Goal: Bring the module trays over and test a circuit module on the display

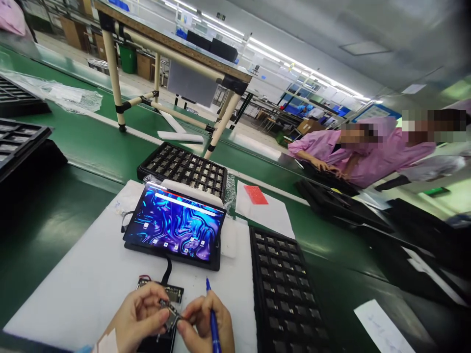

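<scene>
Head view, workstation on green tabletop (91, 142). Left hand (138, 316) and right hand (206, 321) meet at bottom centre, fingertips of both pinched on a small metal part (170, 314); part sits between the two hands, just above a black board (165, 291) lying on the white mat (73, 274). Right hand also grips a blue pen (213, 323), held roughly upright, tip pointing away from the person. A black cable (168, 269) runs from the board up to a tablet (174, 228), screen lit w/ blue swirl wallpaper, propped tilted at mat centre. Right of mat: black tray (287, 289) w/ many small cells, each cell w/ a small component. Behind tablet: second tray (184, 169), same type. White sheet w/ red patch (255, 194) lies between the two trays. Far left: more trays (18, 139), stacked. Pipe-frame stand (165, 54) straddles the tabletop behind. Right bkgd: two persons in pink coats (360, 149), leaning over black trays.
</scene>
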`<state>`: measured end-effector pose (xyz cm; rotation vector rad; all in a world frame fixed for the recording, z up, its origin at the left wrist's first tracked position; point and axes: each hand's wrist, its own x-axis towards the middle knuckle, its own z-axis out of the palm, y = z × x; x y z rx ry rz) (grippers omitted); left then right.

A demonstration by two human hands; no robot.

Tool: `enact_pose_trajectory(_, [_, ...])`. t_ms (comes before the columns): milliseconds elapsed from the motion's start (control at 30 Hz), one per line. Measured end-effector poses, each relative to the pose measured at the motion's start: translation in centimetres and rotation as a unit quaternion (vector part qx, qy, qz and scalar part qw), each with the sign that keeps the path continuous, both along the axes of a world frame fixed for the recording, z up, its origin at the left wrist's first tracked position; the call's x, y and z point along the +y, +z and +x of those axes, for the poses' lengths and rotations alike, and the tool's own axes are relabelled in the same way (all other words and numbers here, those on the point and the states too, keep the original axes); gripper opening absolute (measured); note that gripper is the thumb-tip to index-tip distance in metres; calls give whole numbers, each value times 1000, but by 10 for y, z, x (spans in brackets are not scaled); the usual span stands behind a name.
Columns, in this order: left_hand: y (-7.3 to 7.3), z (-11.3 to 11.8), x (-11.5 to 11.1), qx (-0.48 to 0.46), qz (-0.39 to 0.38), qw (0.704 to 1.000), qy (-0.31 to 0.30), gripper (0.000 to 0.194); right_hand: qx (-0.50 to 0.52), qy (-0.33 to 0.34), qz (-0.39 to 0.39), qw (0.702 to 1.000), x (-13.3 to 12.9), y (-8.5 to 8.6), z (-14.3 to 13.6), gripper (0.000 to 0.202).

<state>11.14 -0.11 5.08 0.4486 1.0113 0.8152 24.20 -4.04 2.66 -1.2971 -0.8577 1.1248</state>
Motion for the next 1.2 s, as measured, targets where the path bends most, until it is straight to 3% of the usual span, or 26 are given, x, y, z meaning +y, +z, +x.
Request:
enact_pose_trajectory(200, [-4, -2, 0, -1, 5, 1000, -5, 53, 67, -32, -14, 997, -2, 10, -4, 30])
enact_pose_trajectory(633, [-4, -4, -2, 21, 38, 998, -36, 52, 77, -4, -22, 997, -5, 12, -2, 28])
enact_pose_trajectory(700, [-9, -8, -2, 29, 63, 997, -41, 49, 77, -5, -31, 997, -5, 12, -2, 29])
enact_pose_trajectory(867, [-28, -17, -2, 3, 111, 985, -134, 40, 95, 1, -45, 995, -4, 12, -2, 32])
enact_pose_trajectory(1033, [-19, -5, -12, 93, 107, 990, -22, 47, 80, 2, -49, 996, -4, 11, 0, 32])
enact_pose_trajectory(1100, [-17, 1, -16, 125, 114, 986, -11, 48, 58, -3, -47, 997, -5, 3, 1, 33])
enact_pose_trajectory(1200, [-32, -3, -19, 157, 130, 979, -4, 48, 22, -34, -20, 999, -5, -21, -4, 38])
